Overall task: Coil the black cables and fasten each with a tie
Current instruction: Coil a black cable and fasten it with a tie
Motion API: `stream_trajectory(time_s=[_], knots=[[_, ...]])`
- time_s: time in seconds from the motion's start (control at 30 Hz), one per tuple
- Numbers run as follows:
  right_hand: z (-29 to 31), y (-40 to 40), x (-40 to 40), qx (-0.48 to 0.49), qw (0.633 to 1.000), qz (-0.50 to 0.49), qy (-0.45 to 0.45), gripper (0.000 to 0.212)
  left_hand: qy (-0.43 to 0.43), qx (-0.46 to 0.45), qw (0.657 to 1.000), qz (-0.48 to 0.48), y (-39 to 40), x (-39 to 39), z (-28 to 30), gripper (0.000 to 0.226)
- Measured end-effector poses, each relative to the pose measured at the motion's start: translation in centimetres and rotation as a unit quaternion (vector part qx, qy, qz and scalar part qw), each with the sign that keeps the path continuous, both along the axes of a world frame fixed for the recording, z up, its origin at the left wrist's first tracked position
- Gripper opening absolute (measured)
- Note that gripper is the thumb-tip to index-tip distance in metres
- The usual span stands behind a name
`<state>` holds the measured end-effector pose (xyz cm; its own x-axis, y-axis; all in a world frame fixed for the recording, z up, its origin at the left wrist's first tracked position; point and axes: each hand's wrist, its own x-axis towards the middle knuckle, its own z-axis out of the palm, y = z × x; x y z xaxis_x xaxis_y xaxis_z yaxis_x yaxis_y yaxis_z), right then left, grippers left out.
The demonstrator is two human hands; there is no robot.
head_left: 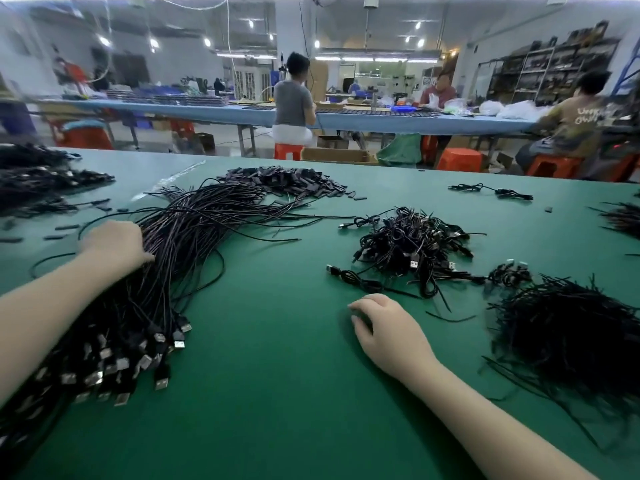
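While both arms reached over the green table (277,393), the scene stood so:
Left hand (114,245): fingers curled into the side of the cables (173,258); whether it gripped any strand, I cannot tell.
Right hand (388,332): loosely curled on the mat, holding nothing.
Cables: a long glossy black bundle, loose, metal plugs (138,358) fanned at the near end.
Coils (412,244): tangled heap, right of centre.
Ties (568,337): thin, wiry black pile beside the right hand.
Box (337,155): cardboard, beyond the table; contents hidden.
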<state>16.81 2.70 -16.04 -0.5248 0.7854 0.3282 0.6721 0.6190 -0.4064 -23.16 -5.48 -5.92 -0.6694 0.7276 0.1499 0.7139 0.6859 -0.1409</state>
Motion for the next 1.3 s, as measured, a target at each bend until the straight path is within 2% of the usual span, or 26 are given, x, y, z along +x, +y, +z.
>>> stream_trajectory(time_s=[0.1, 0.27, 0.4, 0.53, 0.63, 0.77, 0.93, 1.07, 1.3], knots=[[0.0, 0.2, 0.1, -0.001, 1.000, -0.018, 0.003, 0.025, -0.009, 0.006, 1.000, 0.019, -0.2, -0.5, 1.2, 0.051], [-0.2, 0.1, 0.1, 0.006, 1.000, -0.018, -0.001, 0.026, 0.001, -0.041, 0.999, 0.001, -0.5, 0.3, 2.5, 0.037], [-0.2, 0.0, 0.3, -0.004, 1.000, -0.014, -0.002, 0.026, 0.009, -0.060, 0.998, 0.027, -0.7, 0.9, 2.2, 0.047], [0.0, 0.0, 0.3, -0.011, 1.000, -0.016, -0.004, 0.026, 0.005, -0.037, 0.998, 0.044, 0.0, 1.4, 2.5, 0.024], [-0.1, 0.0, 0.4, -0.012, 1.000, -0.014, -0.004, 0.027, 0.026, -0.101, 0.993, 0.057, 0.2, 2.2, 2.8, 0.020], [-0.1, 0.2, 0.4, -0.012, 1.000, -0.010, -0.003, 0.027, -0.022, -0.125, 0.990, 0.062, 0.7, 1.9, 3.5, 0.036], [-0.1, 0.2, 0.5, -0.014, 1.000, -0.009, -0.002, 0.026, -0.090, -0.098, 0.988, 0.081, 0.4, 1.2, 2.6, 0.030], [-0.1, 0.2, 0.4, -0.013, 1.000, -0.012, 0.001, 0.026, -0.252, -0.087, 0.958, 0.102, 0.4, 0.5, 2.4, 0.040], [-0.1, 0.2, 0.4, -0.013, 1.000, -0.010, 0.001, 0.025, -0.319, -0.080, 0.933, 0.145, -0.5, -0.2, 2.6, 0.029]])
